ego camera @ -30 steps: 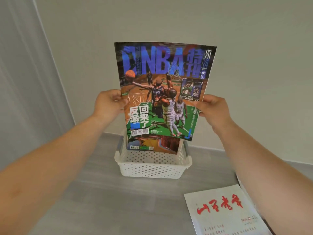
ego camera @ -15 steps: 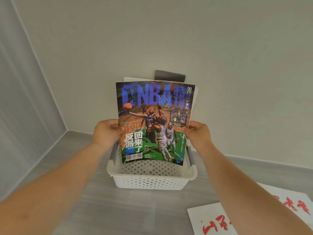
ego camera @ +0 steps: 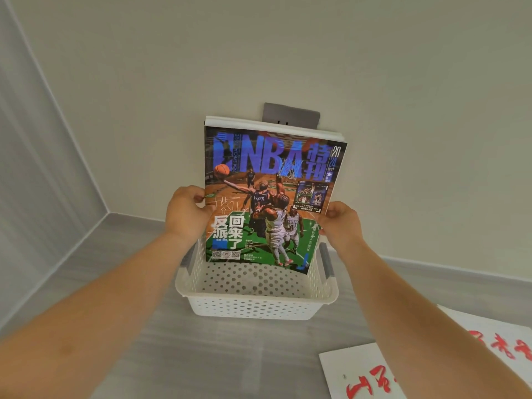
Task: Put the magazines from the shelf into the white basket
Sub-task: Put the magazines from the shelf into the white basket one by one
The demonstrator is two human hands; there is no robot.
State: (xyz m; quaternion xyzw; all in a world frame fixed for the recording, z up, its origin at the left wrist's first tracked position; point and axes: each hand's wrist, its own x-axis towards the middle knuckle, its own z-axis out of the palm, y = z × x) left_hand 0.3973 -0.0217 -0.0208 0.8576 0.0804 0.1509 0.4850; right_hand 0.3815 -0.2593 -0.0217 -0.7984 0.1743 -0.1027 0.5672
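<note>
Well, NBA magazine [ego camera: 270, 197] upright in basket [ego camera: 256, 308].

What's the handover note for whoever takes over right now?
Hands: left hand grips the basketball magazine by its left edge; right hand grips its right edge.
The magazine is upright, with its lower edge inside the white basket, in front of a white-edged magazine at the back.
Done: at least one magazine is in the basket.
Left: release this one, then move the two red-lettered magazines lying on the grey surface, near right.
</note>
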